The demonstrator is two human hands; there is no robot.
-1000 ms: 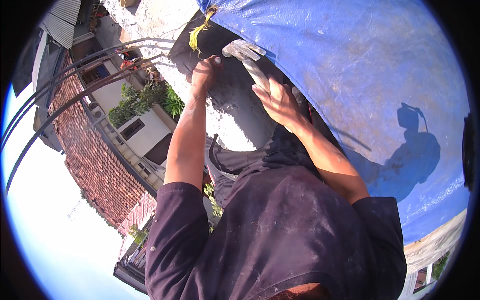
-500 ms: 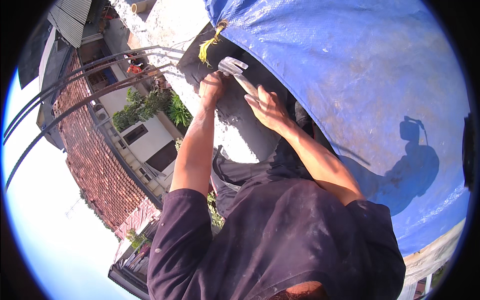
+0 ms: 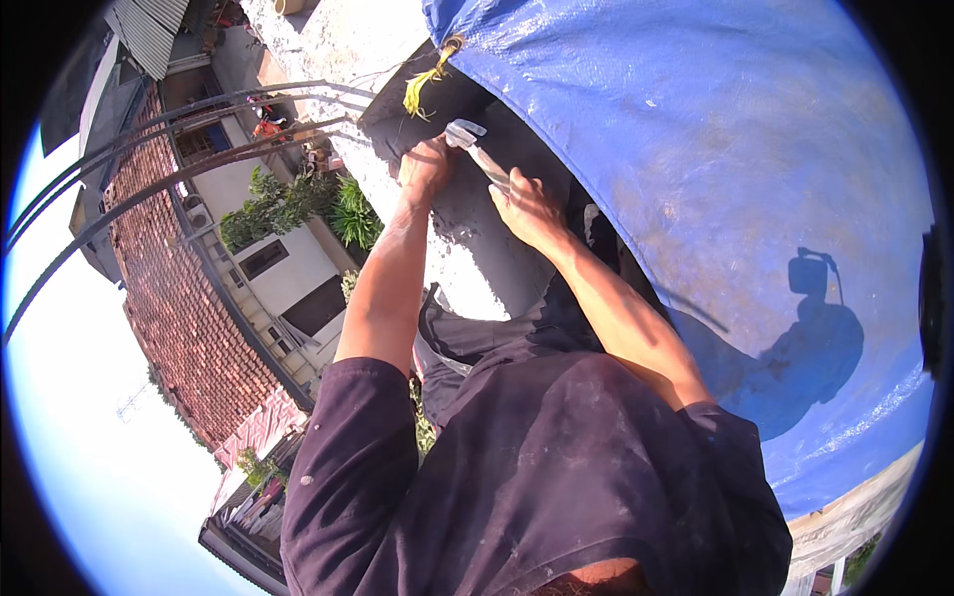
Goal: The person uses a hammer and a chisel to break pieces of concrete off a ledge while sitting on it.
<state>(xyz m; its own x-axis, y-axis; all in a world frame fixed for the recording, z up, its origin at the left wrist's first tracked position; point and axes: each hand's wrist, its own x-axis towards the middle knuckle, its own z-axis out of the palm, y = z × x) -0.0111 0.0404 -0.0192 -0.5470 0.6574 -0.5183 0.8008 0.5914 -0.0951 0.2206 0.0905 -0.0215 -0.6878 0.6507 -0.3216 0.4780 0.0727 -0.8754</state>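
Note:
A claw hammer (image 3: 465, 132) with a metal head and a light handle is gripped by my right hand (image 3: 529, 209). Its head sits right beside the closed fingers of my left hand (image 3: 425, 165), close to the edge of a white, rough wall (image 3: 467, 270). Whatever my left fingers pinch is hidden behind them and the hammer head. Both hands are over a shaded grey surface (image 3: 497, 238) along the wall. Just above them, a yellow strip (image 3: 422, 89) is tied through the corner eyelet of a blue tarp (image 3: 715, 149).
The tarp spreads over the whole right side, with my shadow on it. Several dark bars (image 3: 199, 164) arch out from the wall at the left. Far below lie a tiled roof (image 3: 189, 298), a white house and green plants (image 3: 298, 204), beyond the wall's edge.
The hammer head has tilted and moved slightly in my right hand, staying beside my left fingers. The whole view has shifted a little. Both grips look the same.

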